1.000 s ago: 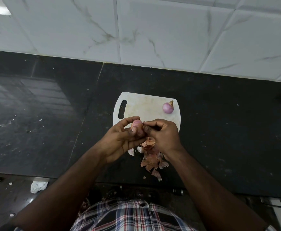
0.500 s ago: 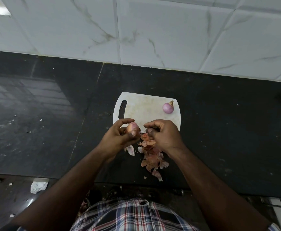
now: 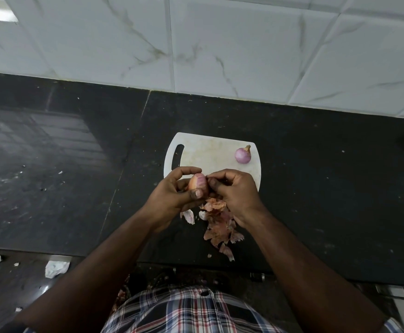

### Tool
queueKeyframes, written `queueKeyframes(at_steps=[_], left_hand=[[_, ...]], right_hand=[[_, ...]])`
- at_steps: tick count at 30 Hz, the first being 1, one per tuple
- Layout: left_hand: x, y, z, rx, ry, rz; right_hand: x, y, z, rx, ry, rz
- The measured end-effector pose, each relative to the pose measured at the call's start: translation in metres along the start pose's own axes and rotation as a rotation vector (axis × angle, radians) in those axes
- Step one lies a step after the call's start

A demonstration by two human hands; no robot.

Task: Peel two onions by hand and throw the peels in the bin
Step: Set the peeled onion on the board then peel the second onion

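My left hand (image 3: pixel 172 195) grips a small onion (image 3: pixel 197 182) between thumb and fingers, above the near edge of a white cutting board (image 3: pixel 210 152). Part of the onion still wears orange skin and part shows pink flesh. My right hand (image 3: pixel 234 191) has its curled fingertips against the onion's right side, pinching at its skin. A second onion (image 3: pixel 243 155), purple and peeled with a dry stem tip, lies on the board's far right corner. Below my hands, a heap of onion peels (image 3: pixel 220 227) is spread over the black counter.
The black stone counter (image 3: pixel 316 188) runs left and right, backed by a white tiled wall (image 3: pixel 220 44). Scraps of white paper (image 3: pixel 57 267) lie on the dark floor at lower left. A metal handle (image 3: pixel 397 293) shows at lower right. No bin is in view.
My left hand turned the onion so more pink flesh shows. My right hand drew back toward the peels half a second ago and has returned to the onion's side.
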State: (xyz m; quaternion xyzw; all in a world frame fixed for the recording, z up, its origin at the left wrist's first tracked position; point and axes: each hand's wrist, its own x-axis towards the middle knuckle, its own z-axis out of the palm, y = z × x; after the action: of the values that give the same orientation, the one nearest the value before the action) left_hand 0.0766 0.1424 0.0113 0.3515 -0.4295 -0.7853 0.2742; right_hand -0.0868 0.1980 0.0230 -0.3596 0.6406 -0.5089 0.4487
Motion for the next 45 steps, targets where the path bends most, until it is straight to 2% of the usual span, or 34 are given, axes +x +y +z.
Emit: queueKeyframes(at_steps=[6, 9, 13, 18, 22, 24, 28, 45], left_hand=[[0.001, 0.001, 0.001, 0.006, 0.002, 0.012], [0.002, 0.002, 0.004, 0.069, 0.012, 0.062], [0.004, 0.004, 0.012, 0.040, 0.017, 0.096], [0.002, 0.011, 0.010, -0.012, -0.034, 0.074], [0.001, 0.014, 0.007, -0.052, -0.030, 0.050], [0.001, 0.013, 0.006, -0.060, -0.049, 0.033], [0.000, 0.010, 0.003, -0.082, -0.072, 0.010], [-0.002, 0.009, 0.001, -0.084, -0.086, -0.004]], right_hand=[[-0.004, -0.006, -0.001, 0.052, -0.045, -0.021], [-0.005, -0.009, 0.004, 0.130, 0.019, 0.025], [0.000, -0.012, 0.001, 0.215, 0.057, 0.034], [0.001, -0.011, -0.005, 0.122, 0.008, -0.034], [-0.003, -0.014, -0.010, 0.195, -0.169, -0.033], [-0.003, -0.016, -0.013, 0.133, -0.218, -0.069], [-0.002, -0.019, -0.015, -0.008, -0.218, -0.109], [-0.002, -0.016, -0.013, -0.076, -0.260, -0.135]])
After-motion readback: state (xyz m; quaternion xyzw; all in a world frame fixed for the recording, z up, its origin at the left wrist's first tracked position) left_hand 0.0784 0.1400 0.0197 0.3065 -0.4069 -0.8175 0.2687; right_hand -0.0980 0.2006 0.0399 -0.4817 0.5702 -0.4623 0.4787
